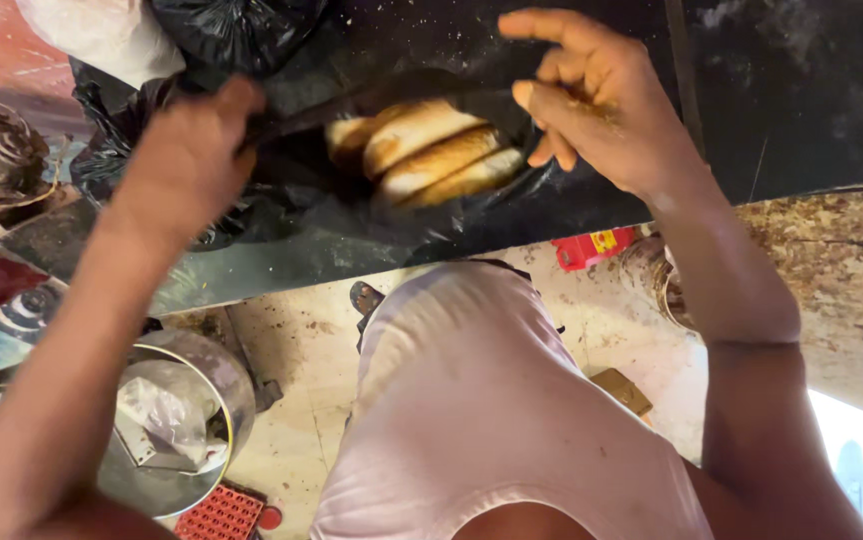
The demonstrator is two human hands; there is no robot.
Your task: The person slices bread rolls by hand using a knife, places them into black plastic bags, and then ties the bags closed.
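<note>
A black plastic bag (281, 200) lies open on a dark counter (791, 90), with several golden bread rolls (431, 155) showing inside its mouth. My left hand (186, 160) grips the bag's left edge and holds the mouth apart. Just right of the rolls, my right hand (591, 95) hovers with its fingers curled and spread, holding nothing; crumbs cling to the fingers.
A second black bag (236, 30) and a white bag (101, 35) lie at the counter's far left. Below the counter stand a metal pot (176, 420) with a plastic bag inside, a red crate (219, 513), a red box (591, 247) and a dirty floor (841, 270).
</note>
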